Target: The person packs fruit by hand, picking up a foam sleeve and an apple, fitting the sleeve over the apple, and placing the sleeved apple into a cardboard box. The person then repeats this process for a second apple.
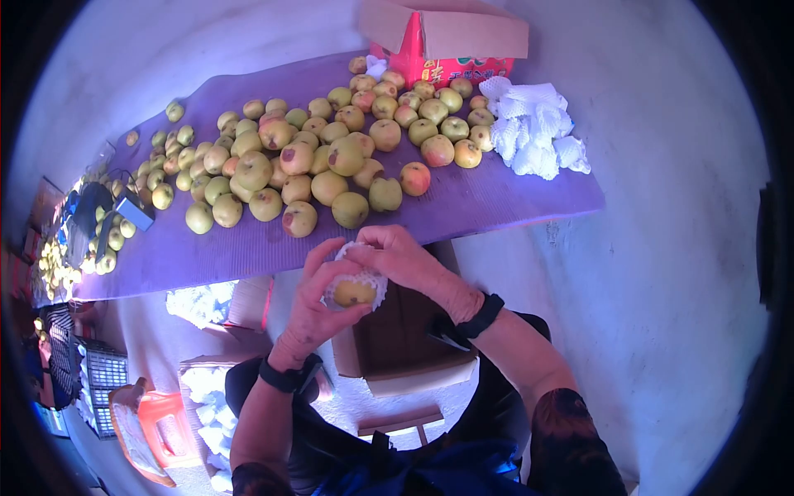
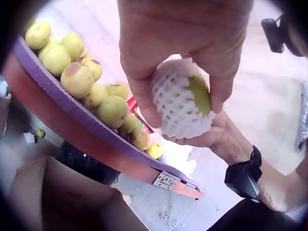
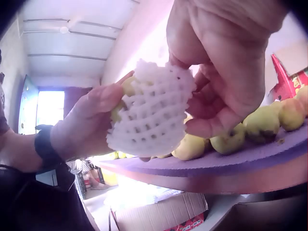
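Observation:
A yellow-green apple (image 1: 356,293) sits partly inside a white foam net sleeve (image 3: 154,110), above the table's near edge. My left hand (image 1: 317,296) grips the apple and sleeve from the side, thumb and fingers spread round them. With curled fingers my right hand (image 1: 407,258) pinches the sleeve's edge at the top. Bare green skin shows through the sleeve's opening in the left wrist view. Beyond the hands, many loose apples (image 1: 296,190) lie on the purple-covered table (image 1: 240,258), several with brown spots.
A red carton (image 1: 471,68) stands at the table's back right, beside a heap of white foam nets (image 1: 529,132). Below my hands is an open cardboard box (image 1: 401,331). More boxes of white foam (image 1: 211,405) and an orange stool (image 1: 165,426) stand at lower left.

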A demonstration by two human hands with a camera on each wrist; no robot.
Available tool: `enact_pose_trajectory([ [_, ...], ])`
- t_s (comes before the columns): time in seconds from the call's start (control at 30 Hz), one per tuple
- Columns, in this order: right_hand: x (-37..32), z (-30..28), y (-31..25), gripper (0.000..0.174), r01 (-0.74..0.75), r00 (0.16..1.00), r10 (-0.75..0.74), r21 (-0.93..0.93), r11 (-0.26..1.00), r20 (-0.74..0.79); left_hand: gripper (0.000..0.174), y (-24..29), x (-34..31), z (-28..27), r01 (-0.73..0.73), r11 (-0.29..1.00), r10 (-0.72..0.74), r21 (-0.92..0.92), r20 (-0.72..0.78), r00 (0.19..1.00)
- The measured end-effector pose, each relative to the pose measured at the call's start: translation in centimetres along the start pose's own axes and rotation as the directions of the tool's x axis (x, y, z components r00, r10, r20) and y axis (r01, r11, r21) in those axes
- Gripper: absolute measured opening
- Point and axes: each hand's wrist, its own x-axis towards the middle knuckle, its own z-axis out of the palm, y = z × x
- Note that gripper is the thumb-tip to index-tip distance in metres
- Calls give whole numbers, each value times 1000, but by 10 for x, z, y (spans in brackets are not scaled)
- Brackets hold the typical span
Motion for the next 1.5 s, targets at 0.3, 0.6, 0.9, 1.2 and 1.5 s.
enact_pose_trajectory([
  [0.3, 9, -24, 13, 15, -178, 966, 138, 179, 968, 219, 54, 5, 2, 1, 4, 1000, -5, 9, 43, 999],
  [0.6, 10, -16, 15, 21, -213, 967, 137, 380, 900, 217, 55, -10, -2, -5, 150, 749, -247, -645, -61, 967],
  [0.9, 10, -7, 22, 17, -174, 972, 106, 346, 922, 208, 49, -13, 0, -9, 106, 493, -261, -863, -31, 965],
  [1.2, -13, 3, -18, 71, 377, 926, -353, -248, 892, 136, 42, -6, 5, -8, 195, 584, -391, -788, -63, 918],
  [1.5, -6, 31, 20, 93, 320, 945, -311, -503, 803, 103, 36, -16, 7, 4, 333, 653, -500, -680, -57, 864],
])
